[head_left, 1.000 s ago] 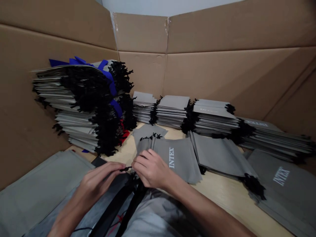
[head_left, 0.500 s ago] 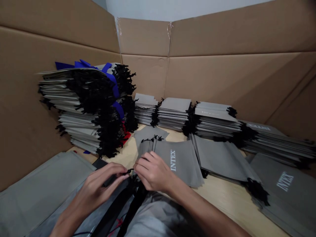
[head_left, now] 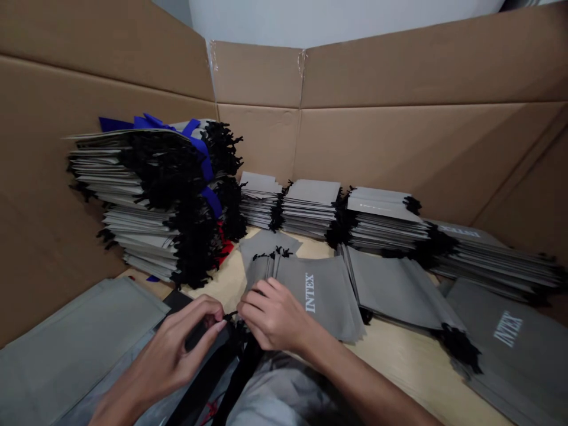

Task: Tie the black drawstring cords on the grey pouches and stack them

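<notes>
My left hand [head_left: 175, 340] is closed in a pinch, thumb against forefinger, at the end of a short black cord [head_left: 231, 316]. Close beside it, my right hand [head_left: 275, 313] has its fingers curled together at the cord's other end. What lies under the right fingertips is hidden. Below both hands hang dark cords and straps over my lap. Just beyond the right hand lies a grey INTEX drawstring bag [head_left: 326, 284] on a small pile, with black cord knots along its left side.
Tall cardboard walls [head_left: 399, 139] surround the table [head_left: 399, 361]. A high stack of corded bags [head_left: 126, 186] with blue ribbons stands left. Flat grey fabric pieces [head_left: 75, 343] lie front left. Several bag stacks [head_left: 310, 204] line the back, and more bags [head_left: 399, 290] lie right.
My left fingertips have shifted slightly left and down along the cord. My right hand keeps nearly the same place and grip. The whole view has tilted a little upward.
</notes>
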The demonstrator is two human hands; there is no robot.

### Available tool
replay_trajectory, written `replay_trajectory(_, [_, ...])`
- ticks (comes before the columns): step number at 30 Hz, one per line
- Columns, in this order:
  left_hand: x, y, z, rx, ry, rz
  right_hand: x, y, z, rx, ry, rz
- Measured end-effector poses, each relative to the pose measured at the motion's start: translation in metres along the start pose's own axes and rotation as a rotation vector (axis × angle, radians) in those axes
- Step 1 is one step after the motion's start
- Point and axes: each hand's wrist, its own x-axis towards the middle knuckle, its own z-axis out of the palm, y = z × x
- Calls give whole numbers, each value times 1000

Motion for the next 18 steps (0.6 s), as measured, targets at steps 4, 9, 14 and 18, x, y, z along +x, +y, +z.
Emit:
replay_trajectory(4, [-2, -5, 1, -46, -40, -70, 0, 0, 1, -12, -24, 0])
replay_trajectory(9, [-5, -9, 2, -93, -62, -157, 0, -1, 1, -9, -21, 1])
replay_trajectory(14, [-8, -15, 9, -188, -92, -245, -2, -1, 0, -22, -12, -3])
replay_trajectory(18, [-9, -18, 11, -319, -137, -309, -3, 0, 0, -27, -18, -3])
